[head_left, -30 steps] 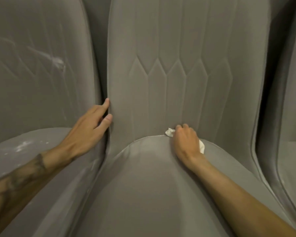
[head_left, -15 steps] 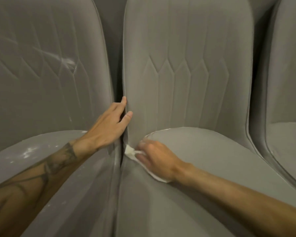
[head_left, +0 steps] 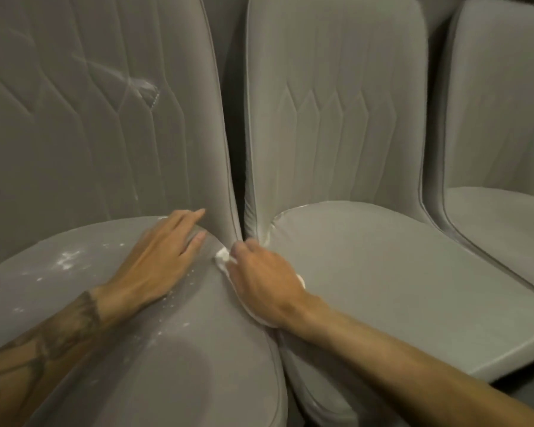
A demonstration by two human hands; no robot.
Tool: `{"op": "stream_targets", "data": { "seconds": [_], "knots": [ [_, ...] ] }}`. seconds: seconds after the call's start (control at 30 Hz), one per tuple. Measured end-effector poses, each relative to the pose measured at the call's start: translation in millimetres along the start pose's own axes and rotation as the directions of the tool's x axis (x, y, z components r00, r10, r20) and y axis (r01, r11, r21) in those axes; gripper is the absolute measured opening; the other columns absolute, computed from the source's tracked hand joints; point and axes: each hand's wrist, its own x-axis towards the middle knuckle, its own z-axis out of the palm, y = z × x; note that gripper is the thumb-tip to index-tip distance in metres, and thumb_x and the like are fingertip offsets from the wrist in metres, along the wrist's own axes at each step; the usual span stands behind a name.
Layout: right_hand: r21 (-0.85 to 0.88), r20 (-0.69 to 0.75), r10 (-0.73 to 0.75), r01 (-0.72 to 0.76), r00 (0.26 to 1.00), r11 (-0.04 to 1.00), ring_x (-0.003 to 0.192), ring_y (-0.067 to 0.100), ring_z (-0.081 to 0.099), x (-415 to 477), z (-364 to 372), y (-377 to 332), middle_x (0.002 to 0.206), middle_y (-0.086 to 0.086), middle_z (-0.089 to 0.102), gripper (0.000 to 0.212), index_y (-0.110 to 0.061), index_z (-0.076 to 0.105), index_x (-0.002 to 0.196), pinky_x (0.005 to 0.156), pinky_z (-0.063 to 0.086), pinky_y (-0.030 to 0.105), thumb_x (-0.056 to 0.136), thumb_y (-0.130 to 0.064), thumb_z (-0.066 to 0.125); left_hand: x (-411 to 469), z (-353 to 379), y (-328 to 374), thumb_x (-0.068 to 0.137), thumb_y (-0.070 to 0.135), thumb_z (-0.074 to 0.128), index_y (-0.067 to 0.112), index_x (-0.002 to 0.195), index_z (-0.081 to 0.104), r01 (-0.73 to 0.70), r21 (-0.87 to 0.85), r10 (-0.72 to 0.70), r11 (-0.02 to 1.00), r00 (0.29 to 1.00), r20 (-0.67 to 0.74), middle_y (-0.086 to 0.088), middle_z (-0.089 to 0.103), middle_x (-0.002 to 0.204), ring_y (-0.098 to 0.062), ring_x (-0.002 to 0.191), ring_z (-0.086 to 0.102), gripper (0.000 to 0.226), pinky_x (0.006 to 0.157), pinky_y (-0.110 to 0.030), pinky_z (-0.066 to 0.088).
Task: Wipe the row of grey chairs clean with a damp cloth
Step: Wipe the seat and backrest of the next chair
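Observation:
Three grey padded chairs stand side by side. The left chair point(head_left: 74, 149) carries white dust specks on its seat and a whitish streak on its backrest. The middle chair point(head_left: 383, 272) looks smooth. My right hand point(head_left: 262, 282) is closed on a white cloth point(head_left: 222, 257), pressing it into the narrow gap between the left and middle seats, near the backrests. Most of the cloth is hidden under the hand. My left hand point(head_left: 164, 257) lies flat, fingers spread, on the rear right part of the left chair's seat.
A third grey chair point(head_left: 500, 149) stands at the right edge, close against the middle one. A dark gap runs between the left and middle backrests.
My right hand slid the cloth left from the middle chair's rear crease into the gap between the seats. My left hand dropped from the backrest edge onto the left seat. The view shifted left.

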Motion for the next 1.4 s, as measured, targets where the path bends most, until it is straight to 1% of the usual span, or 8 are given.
{"op": "stream_targets", "data": {
  "seconds": [0.13,0.27,0.4,0.5,0.7,0.97,1.23,1.4],
  "knots": [
    [-0.038,-0.128,0.302,-0.309,0.945,0.95,0.102,0.034,0.057,23.7,-18.0,30.4,0.118,0.013,0.058,0.023,-0.01,0.054,0.118,0.081,0.04,0.037,0.106,-0.024,0.041,-9.5,-11.8,-29.1,0.106,0.052,0.026,0.031,0.153,0.042,-0.018,0.087,0.011,0.996,0.997,0.075,0.01,0.042,0.154,-0.018,0.141,0.041,0.054,0.117,-0.045,0.033],
    [-0.162,-0.107,0.5,-0.511,0.859,0.844,0.105,0.041,0.059,19.6,-4.4,22.8,0.124,0.017,0.057,0.028,-0.007,0.046,0.129,0.076,0.036,0.039,0.105,-0.018,0.038,-23.6,-23.6,-57.1,0.105,0.053,0.025,0.027,0.144,0.052,0.001,0.165,-0.015,0.986,0.996,0.086,0.005,0.05,0.145,-0.024,0.129,0.048,0.054,0.107,-0.046,0.037],
    [-0.171,-0.128,0.345,-0.363,0.93,0.916,0.103,0.038,0.062,23.5,38.9,-64.5,0.12,0.012,0.057,0.027,-0.014,0.047,0.125,0.08,0.048,0.044,0.103,-0.013,0.034,-47.3,-32.1,-94.8,0.109,0.049,0.029,0.027,0.141,0.054,-0.009,0.25,-0.012,0.968,0.996,0.084,0.004,0.053,0.142,-0.023,0.125,0.048,0.047,0.103,-0.043,0.036],
    [-0.131,-0.078,0.307,-0.315,0.949,0.94,0.108,0.039,0.059,42.7,48.0,-105.1,0.122,0.015,0.056,0.023,-0.011,0.049,0.123,0.086,0.045,0.044,0.103,-0.014,0.038,-65.5,-48.6,-120.7,0.108,0.053,0.029,0.027,0.141,0.055,-0.005,0.276,-0.017,0.961,0.997,0.079,0.004,0.053,0.141,-0.024,0.125,0.048,0.049,0.104,-0.044,0.035],
    [-0.314,-0.029,0.405,-0.393,0.914,0.864,0.119,0.04,0.047,37.1,30.9,-100.4,0.132,0.014,0.049,0.048,-0.017,0.049,0.128,0.098,0.04,0.047,0.099,-0.054,0.045,-92.9,-89.7,-162.0,0.106,0.051,0.034,0.026,0.14,0.058,0.074,0.27,-0.086,0.96,0.996,0.03,0.004,0.053,0.144,-0.022,0.133,0.046,0.048,0.108,-0.045,0.035],
    [-0.301,-0.151,0.373,-0.402,0.915,0.865,0.114,0.039,0.051,69.9,53.4,-81.8,0.121,0.018,0.055,0.039,-0.005,0.054,0.118,0.095,0.037,0.046,0.107,-0.038,0.035,-130.5,-122.9,-196.3,0.107,0.045,0.039,0.023,0.135,0.063,0.225,0.3,-0.219,0.927,0.974,-0.056,0.0,0.059,0.139,-0.027,0.13,0.049,0.043,0.109,-0.047,0.035],
    [-0.217,-0.014,0.063,-0.065,0.998,0.974,0.101,0.033,0.055,97.3,79.6,-87.4,0.119,0.01,0.055,0.037,-0.013,0.053,0.122,0.083,0.042,0.041,0.102,-0.044,0.044,-143.2,-122.4,-205.3,0.1,0.057,0.021,0.026,0.132,0.065,0.21,0.385,-0.188,0.899,0.978,-0.094,0.001,0.06,0.137,-0.026,0.127,0.051,0.063,0.104,-0.049,0.038],
    [-0.263,-0.025,0.23,-0.228,0.973,0.937,0.109,0.036,0.051,102.3,65.0,-55.5,0.126,0.016,0.051,0.033,-0.007,0.049,0.126,0.092,0.043,0.043,0.107,-0.031,0.035,-146.6,-123.8,-200.2,0.098,0.062,0.018,0.031,0.132,0.065,0.286,0.383,-0.268,0.878,0.958,-0.102,0.0,0.053,0.149,-0.031,0.134,0.046,0.066,0.109,-0.055,0.037]
  ]
}}
